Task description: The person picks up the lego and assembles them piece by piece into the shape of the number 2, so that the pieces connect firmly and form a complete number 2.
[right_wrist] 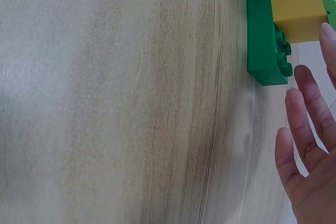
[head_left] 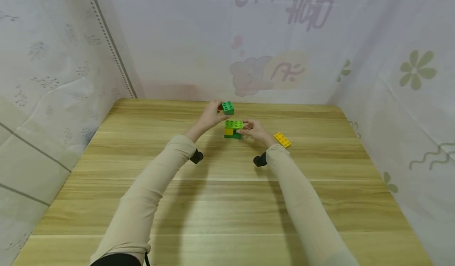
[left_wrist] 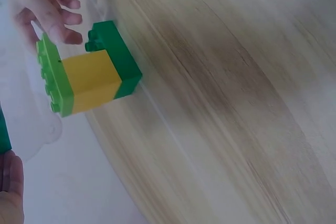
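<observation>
At the back of the table my left hand [head_left: 209, 118] holds a green two-by-two brick [head_left: 228, 108] above a small stack, between thumb and fingers. The stack has a light green flat brick [head_left: 234, 124] on top, a yellow brick [head_left: 229, 132] under its left part, and a dark green brick [head_left: 232, 136] at the bottom. My right hand [head_left: 256, 132] is at the stack's right end, thumb and index finger pinching the light green brick. Its other fingers are spread beside the gap in the right wrist view. The held green brick is mostly cut off in the left wrist view.
A yellow flat brick [head_left: 282, 139] lies studs up on the wooden table [head_left: 227, 203], right of the right hand. Printed cloth [head_left: 170, 41] hangs behind the table and along both sides. Each wrist carries a black camera mount [head_left: 260, 160].
</observation>
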The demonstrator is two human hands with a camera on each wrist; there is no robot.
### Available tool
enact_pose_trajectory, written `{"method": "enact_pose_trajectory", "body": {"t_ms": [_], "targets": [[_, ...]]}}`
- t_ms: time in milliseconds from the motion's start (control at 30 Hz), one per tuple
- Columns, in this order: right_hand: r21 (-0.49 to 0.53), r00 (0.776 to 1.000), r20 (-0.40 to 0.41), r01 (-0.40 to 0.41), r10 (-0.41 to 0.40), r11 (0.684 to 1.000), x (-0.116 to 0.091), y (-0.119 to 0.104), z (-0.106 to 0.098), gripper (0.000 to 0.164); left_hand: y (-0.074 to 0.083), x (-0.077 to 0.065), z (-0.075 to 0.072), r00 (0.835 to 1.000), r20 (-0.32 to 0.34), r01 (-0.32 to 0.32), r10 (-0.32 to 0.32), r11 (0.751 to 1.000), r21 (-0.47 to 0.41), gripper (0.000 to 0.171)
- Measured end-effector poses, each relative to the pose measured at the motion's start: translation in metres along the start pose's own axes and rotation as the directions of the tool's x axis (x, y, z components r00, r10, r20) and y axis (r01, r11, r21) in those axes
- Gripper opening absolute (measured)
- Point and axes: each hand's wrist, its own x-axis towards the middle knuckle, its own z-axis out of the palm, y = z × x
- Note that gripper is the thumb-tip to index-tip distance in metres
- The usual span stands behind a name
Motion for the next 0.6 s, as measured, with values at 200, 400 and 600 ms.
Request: {"method": "enact_pose_trajectory", "body": {"t_ms": [200, 400, 600], "targets": [[0.004, 1.0, 0.012, 0.005, -0.005, 1.0, 0.001, 0.001, 0.0, 0.058, 0.006, 0.003, 0.003, 1.0, 0.018, -0.018, 0.018, 1.0, 0.016, 0.046], [0.013, 1.0, 0.025, -0.003, 0.003, 1.0, 0.004, 0.005, -0.002, 0.061, 0.013, 0.006, 0.003, 0.998, 0.043, -0.052, 0.052, 0.999, 0.009, 0.046], [-0.026, 0.999, 0.041, -0.009, 0.01, 1.0, 0.006, 0.006, -0.004, 0.061, 0.014, 0.009, 0.005, 0.994, 0.08, -0.069, 0.069, 0.998, 0.0, 0.045]]}}
